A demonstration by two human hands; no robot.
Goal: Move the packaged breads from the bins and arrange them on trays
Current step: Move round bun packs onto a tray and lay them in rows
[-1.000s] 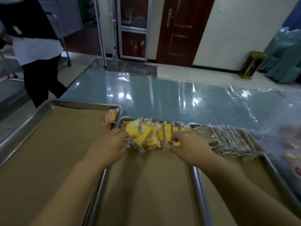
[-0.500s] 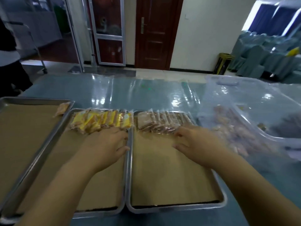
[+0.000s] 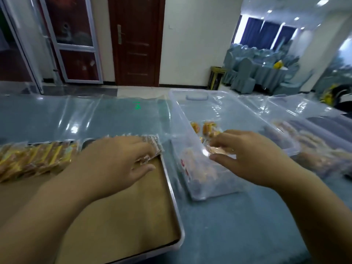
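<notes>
A metal tray [image 3: 171, 189] lined with brown paper lies in front of me. Along its far edge stands a row of clear-wrapped brown breads [image 3: 152, 145]. My left hand [image 3: 116, 161] rests flat on that row, fingers spread over the packets. To the left, a row of yellow-wrapped breads [image 3: 38, 159] sits on the neighbouring tray. A clear plastic bin [image 3: 181, 115] stands right of the tray with several packaged breads [image 3: 207, 128] inside. My right hand [image 3: 245, 157] hovers over the bin's near part, fingers spread, touching the packets; no packet is clearly held.
A second clear bin [image 3: 312, 138] with more packets lies further right. The table [image 3: 238, 225] has a blue cover under clear plastic sheeting. Beyond it are a dark red door [image 3: 137, 40], a glass door [image 3: 70, 39] and covered chairs [image 3: 245, 73].
The view has swung right. My right hand left the brown bread row and went into the clear bin. My left hand shifted from the yellow row to the brown row.
</notes>
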